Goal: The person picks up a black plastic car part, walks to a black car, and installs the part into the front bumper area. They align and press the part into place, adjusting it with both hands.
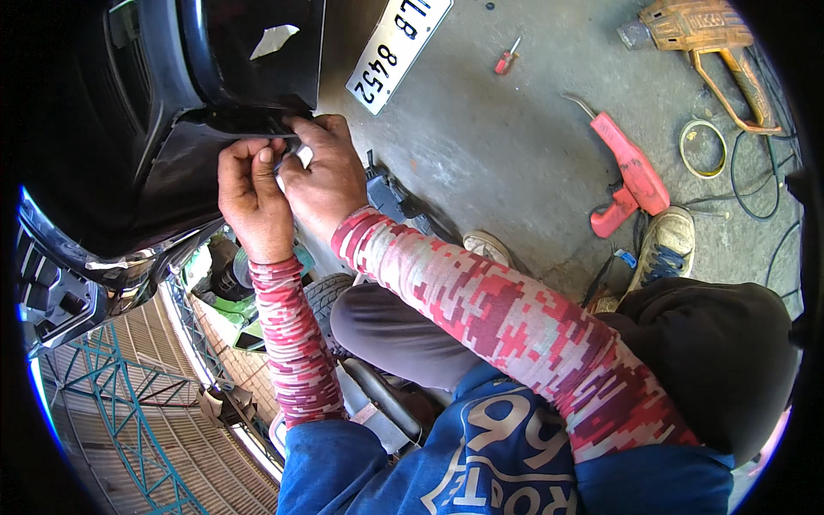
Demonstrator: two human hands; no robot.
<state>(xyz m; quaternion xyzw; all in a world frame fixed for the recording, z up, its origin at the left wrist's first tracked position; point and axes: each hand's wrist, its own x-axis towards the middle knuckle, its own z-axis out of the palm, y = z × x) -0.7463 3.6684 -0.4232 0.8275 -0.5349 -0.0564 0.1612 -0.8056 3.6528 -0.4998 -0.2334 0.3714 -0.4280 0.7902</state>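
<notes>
My left hand point(251, 193) and my right hand point(328, 172) work side by side at the lower edge of a glossy black vehicle body panel point(184, 167). The left fingers are bent into a pinch against the panel's edge; what lies between them is hidden. In my right hand, thumb and fingers close on a small whitish piece point(302, 157), too covered to name its kind. The right fingertips reach under the panel's rim, partly out of sight. Red-and-grey patterned sleeves cover both forearms.
On the concrete floor to the right lie a red pistol-shaped tool point(633, 172), a worn orange power tool point(699, 30), a tape roll point(703, 148), cables point(760, 210) and a small red screwdriver point(506, 60). A white number plate point(396, 56) is beside the panel.
</notes>
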